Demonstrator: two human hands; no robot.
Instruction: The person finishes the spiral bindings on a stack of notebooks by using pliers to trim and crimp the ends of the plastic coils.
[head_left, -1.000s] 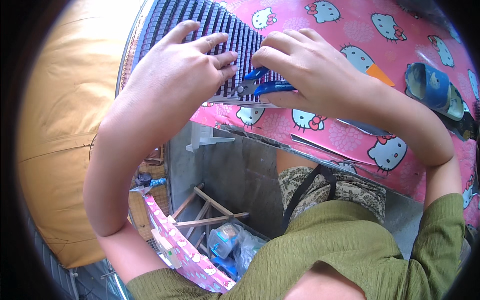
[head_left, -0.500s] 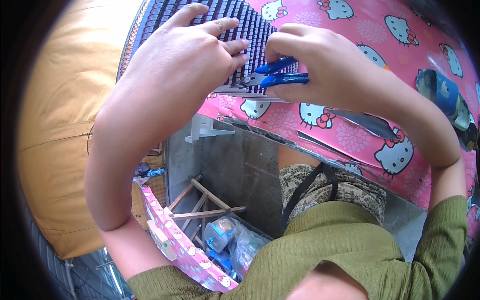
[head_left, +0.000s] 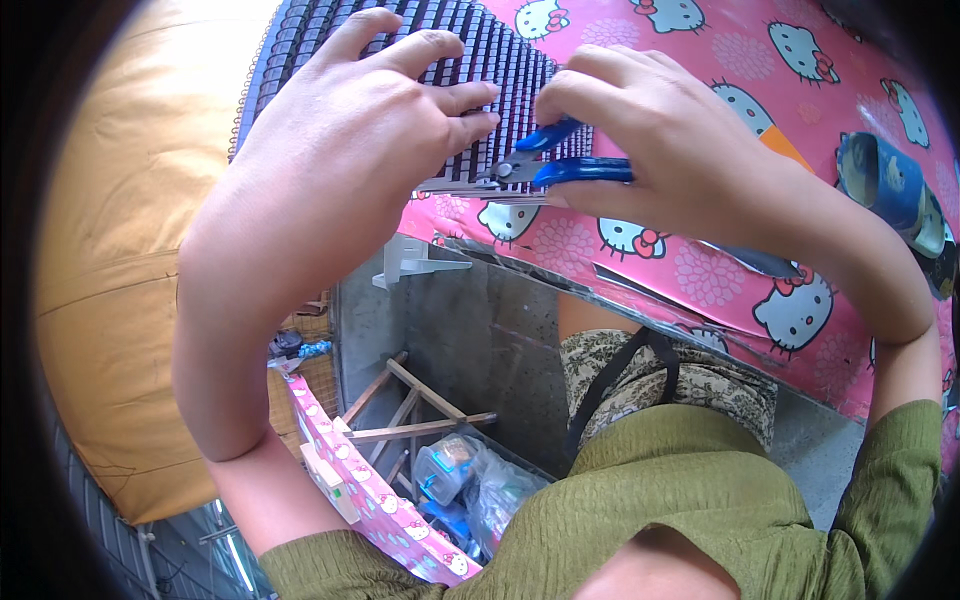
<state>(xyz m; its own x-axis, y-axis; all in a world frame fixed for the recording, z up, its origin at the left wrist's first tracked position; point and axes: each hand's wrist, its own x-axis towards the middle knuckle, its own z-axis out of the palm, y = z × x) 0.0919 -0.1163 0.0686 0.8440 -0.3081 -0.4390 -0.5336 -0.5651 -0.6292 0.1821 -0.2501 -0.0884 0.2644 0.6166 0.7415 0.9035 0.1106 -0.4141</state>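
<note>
A dark mat of gridded, woven-looking strips [head_left: 492,48] lies on the table, with thin pale strip ends along its near edge. My left hand [head_left: 365,125] rests on it, fingers spread and holding nothing. In my right hand [head_left: 665,135] is a pair of blue-handled side cutters [head_left: 585,170], the fingers wrapped round the grips. The cutters' handles stand apart, and their metal jaws are at the mat's near edge, just right of my left little finger. Whether the jaw tips have a strip between them is too small to tell.
A pink patterned cover [head_left: 700,285] lies on the table, torn near the front edge. To the right lies a blue cylindrical holder [head_left: 885,180]. Yellow-brown fabric [head_left: 120,300] hangs at the left. Below are a wooden frame [head_left: 420,428] and a clear plastic container [head_left: 442,468].
The cutters' handles have spread wider apart. My right hand has shifted slightly to the right, while my left hand stays spread on the mat.
</note>
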